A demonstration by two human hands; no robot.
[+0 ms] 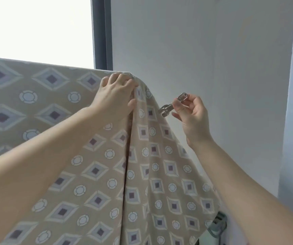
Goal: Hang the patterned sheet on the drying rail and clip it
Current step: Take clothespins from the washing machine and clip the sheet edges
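Beige cotton sheet with diamond and circle shapes (pixel 106 174) hangs down, folded over at its top.
The left hand (pixel 115 92) grips the sheet's bunched top corner. Just right of the sheet, the right hand (pixel 193 119) pinches a small silver metal clip (pixel 166 109), whose tip is right at the sheet's edge.
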